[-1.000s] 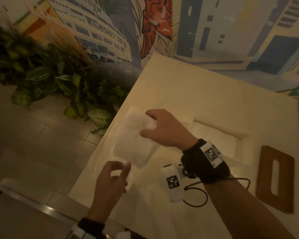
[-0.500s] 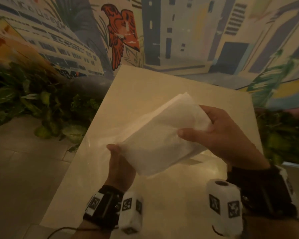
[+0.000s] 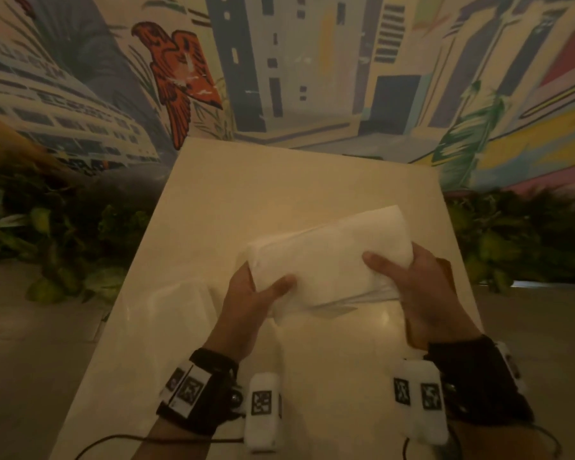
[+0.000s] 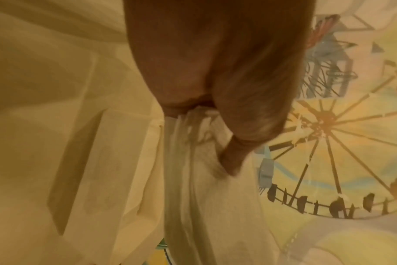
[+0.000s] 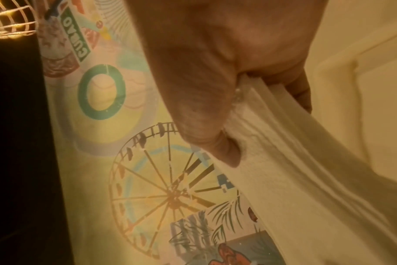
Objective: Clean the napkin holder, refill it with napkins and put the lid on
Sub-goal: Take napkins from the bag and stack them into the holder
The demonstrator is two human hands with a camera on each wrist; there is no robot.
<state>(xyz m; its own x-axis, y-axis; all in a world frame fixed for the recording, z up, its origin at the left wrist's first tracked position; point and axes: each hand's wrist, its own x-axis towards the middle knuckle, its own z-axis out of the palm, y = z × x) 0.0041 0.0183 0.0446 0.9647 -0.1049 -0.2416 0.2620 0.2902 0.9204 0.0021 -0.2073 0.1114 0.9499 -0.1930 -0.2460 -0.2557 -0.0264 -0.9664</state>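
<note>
A thick stack of white napkins (image 3: 329, 257) hangs level above the cream table (image 3: 279, 180), one hand at each end. My left hand (image 3: 263, 280) grips the stack's left end, thumb on top. At the right end my right hand (image 3: 412, 277) grips it, thumb on top and fingers underneath. The left wrist view shows the left hand (image 4: 215, 71) pinching the napkins (image 4: 204, 197) edge-on, with a cream rectangular box (image 4: 79, 170) beside them. In the right wrist view the right hand (image 5: 215, 71) clamps the napkins (image 5: 306, 179). The brown lid is out of sight.
A pale, glossy sheet (image 3: 166, 300) lies on the table left of my left hand. Leafy plants (image 3: 47, 244) line the floor on the left, and more plants (image 3: 528, 244) on the right. A painted mural wall (image 3: 312, 78) rises behind the table's far edge.
The right hand carried the napkin stack from the table's left edge toward the middle. The left hand came up and took its left end. The head view swung, so the lid left the picture.
</note>
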